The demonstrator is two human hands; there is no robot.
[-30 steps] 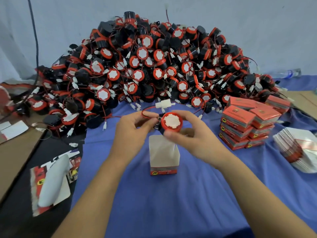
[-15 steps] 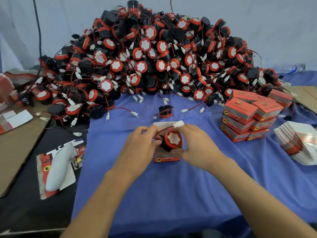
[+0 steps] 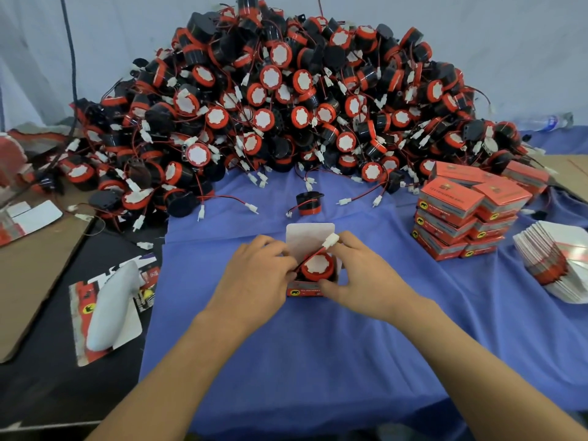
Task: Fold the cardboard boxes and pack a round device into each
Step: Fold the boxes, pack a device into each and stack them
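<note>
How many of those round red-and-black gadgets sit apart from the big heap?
2. One round device is in the open box between the left hand and right hand; another lies alone on the blue cloth just beyond. Others may hide at the heap's edge.

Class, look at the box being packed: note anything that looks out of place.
The round device sits in the open box, but its white connector and red wire stick out above it, untucked.

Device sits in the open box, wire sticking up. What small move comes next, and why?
Probably tuck the white connector and red wire down beside the round device: they poke above the open box, whose flap stands open, so closing now would likely trap them.
</note>
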